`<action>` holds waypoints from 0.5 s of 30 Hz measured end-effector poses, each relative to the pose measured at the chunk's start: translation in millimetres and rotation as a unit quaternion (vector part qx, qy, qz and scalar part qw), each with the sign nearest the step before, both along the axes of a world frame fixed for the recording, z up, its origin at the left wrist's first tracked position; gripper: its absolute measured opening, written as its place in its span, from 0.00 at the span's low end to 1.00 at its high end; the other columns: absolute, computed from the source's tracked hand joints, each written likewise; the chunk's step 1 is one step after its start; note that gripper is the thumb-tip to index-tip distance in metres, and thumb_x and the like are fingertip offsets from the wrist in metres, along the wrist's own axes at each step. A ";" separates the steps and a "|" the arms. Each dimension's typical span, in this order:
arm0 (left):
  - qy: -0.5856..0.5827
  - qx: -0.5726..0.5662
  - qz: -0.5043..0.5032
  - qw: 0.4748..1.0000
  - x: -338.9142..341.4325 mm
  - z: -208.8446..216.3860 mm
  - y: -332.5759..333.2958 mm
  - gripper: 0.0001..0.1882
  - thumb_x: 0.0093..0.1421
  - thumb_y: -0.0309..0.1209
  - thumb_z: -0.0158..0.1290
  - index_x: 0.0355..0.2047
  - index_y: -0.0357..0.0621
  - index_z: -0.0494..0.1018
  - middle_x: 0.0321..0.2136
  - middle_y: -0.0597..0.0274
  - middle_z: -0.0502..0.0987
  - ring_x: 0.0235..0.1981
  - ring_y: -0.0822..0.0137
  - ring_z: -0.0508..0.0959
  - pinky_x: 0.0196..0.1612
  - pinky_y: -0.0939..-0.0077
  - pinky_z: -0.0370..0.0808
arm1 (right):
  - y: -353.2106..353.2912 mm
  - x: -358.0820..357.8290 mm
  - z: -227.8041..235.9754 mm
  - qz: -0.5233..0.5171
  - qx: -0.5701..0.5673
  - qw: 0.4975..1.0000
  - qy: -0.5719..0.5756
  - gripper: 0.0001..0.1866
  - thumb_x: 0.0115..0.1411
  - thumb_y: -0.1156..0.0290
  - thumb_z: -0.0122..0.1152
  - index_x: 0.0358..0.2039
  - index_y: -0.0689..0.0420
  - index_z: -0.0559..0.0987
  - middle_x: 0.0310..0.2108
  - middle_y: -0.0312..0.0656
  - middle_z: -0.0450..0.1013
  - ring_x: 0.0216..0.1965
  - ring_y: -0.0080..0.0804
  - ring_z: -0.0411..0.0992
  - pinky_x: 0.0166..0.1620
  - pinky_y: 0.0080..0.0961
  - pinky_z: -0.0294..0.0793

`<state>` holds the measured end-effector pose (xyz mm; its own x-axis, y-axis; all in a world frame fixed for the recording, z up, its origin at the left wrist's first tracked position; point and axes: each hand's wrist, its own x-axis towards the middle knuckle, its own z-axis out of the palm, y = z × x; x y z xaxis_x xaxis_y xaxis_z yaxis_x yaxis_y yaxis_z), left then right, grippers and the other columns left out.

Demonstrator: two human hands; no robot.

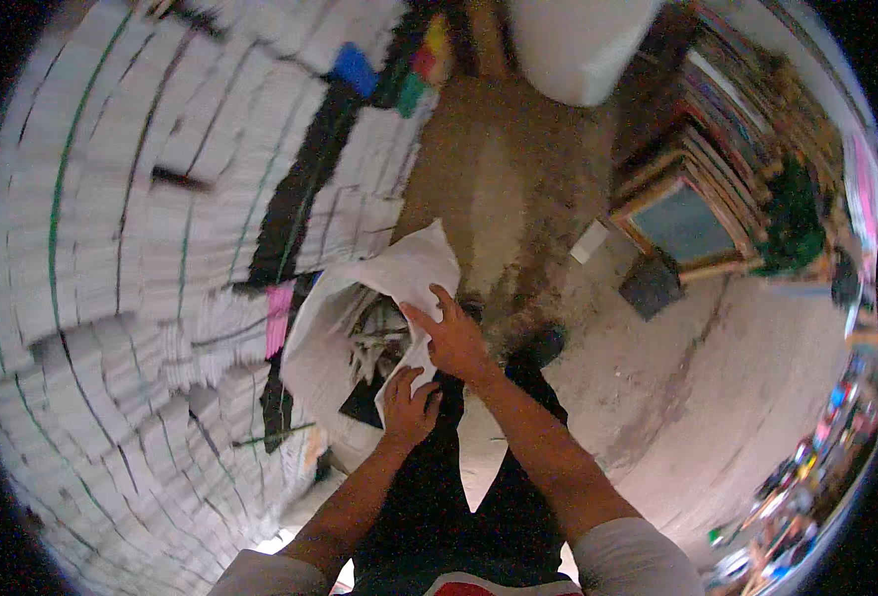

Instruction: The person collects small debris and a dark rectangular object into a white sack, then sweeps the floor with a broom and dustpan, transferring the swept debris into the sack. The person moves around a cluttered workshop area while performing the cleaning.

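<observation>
Stacked paper walls your left, and you stand over a white sack (360, 298) on the floor, left hand (407, 405) clamped on its rim, right hand (454, 338) fingers spread, holding its mouth wide.

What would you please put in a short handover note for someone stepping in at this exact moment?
Left hand: gripping the near rim of the white sack.
Right hand: fingers spread on the same rim, a little farther along; grip unclear.
Sack: open-mouthed on the floor between the person's feet and the wall of stacked paper bundles; loose paper scraps inside.
Done: sack mouth is held open, partly filled.
Left: sack not closed or moved away.
</observation>
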<state>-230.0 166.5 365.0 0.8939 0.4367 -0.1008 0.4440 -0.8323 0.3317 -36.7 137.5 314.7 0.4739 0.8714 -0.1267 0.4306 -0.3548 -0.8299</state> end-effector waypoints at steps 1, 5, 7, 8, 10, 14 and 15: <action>-0.019 0.012 0.023 0.999 -15.3 13.3 -1.5 0.15 0.53 0.36 0.63 0.40 0.47 0.77 0.51 0.51 0.70 0.54 0.45 0.70 0.59 0.49 0.63 | 9.8 1.5 7.2 0.059 0.032 0.993 -0.092 0.37 0.50 0.76 0.60 0.62 0.36 0.71 0.66 0.51 0.57 0.53 0.52 0.70 0.46 0.43 0.78; -0.062 0.050 0.342 0.936 -65.7 55.1 -16.4 0.32 0.51 0.37 0.66 0.53 0.42 0.65 0.55 0.48 0.64 0.56 0.45 0.64 0.57 0.51 0.64 | 42.6 1.8 40.2 0.176 0.010 0.961 -0.215 0.25 0.51 0.77 0.59 0.50 0.39 0.79 0.67 0.49 0.55 0.59 0.51 0.66 0.48 0.47 0.79; -0.011 0.030 0.539 0.842 -121.2 32.2 -27.7 0.48 0.50 0.33 0.68 0.63 0.37 0.48 0.59 0.45 0.55 0.61 0.45 0.56 0.57 0.51 0.64 | 53.1 -5.3 31.5 0.195 -0.078 0.962 -0.176 0.16 0.51 0.76 0.59 0.42 0.48 0.81 0.67 0.49 0.55 0.58 0.51 0.67 0.49 0.45 0.79; -0.073 -0.054 0.608 0.789 -147.6 0.8 -31.4 0.48 0.51 0.31 0.67 0.64 0.38 0.47 0.58 0.44 0.57 0.60 0.44 0.58 0.56 0.51 0.65 | 58.3 -11.1 20.7 0.186 -0.126 0.966 -0.126 0.11 0.51 0.75 0.60 0.37 0.53 0.81 0.66 0.48 0.56 0.57 0.51 0.68 0.48 0.44 0.79; -0.188 -0.213 0.714 0.640 -187.7 -37.0 -36.7 0.48 0.53 0.27 0.65 0.65 0.40 0.44 0.57 0.43 0.61 0.56 0.43 0.63 0.54 0.50 0.67 | 67.1 -20.7 38.7 0.177 -0.129 0.964 -0.152 0.09 0.51 0.75 0.60 0.35 0.56 0.81 0.65 0.48 0.56 0.55 0.52 0.69 0.48 0.43 0.79; 0.006 -0.203 0.541 0.816 -170.6 -11.0 17.9 0.22 0.62 0.27 0.55 0.56 0.40 0.69 0.40 0.42 0.77 0.39 0.45 0.77 0.46 0.55 0.73 | 42.5 -33.2 15.0 0.091 -0.081 0.976 -0.182 0.10 0.50 0.78 0.59 0.35 0.59 0.80 0.61 0.50 0.62 0.53 0.52 0.70 0.48 0.43 0.78; -0.007 -0.143 0.483 0.864 -181.6 -18.9 28.5 0.18 0.62 0.28 0.54 0.52 0.39 0.71 0.39 0.41 0.77 0.39 0.44 0.77 0.45 0.55 0.73 | 41.2 -39.6 34.2 0.083 -0.088 0.981 -0.155 0.10 0.49 0.79 0.58 0.35 0.60 0.80 0.60 0.50 0.63 0.53 0.52 0.70 0.48 0.43 0.78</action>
<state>-411.6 194.9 346.1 0.1282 0.9383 -0.3211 0.8800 0.0417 0.4732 -76.3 178.6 348.8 0.3674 0.9171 -0.1550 0.7159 -0.3852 -0.5823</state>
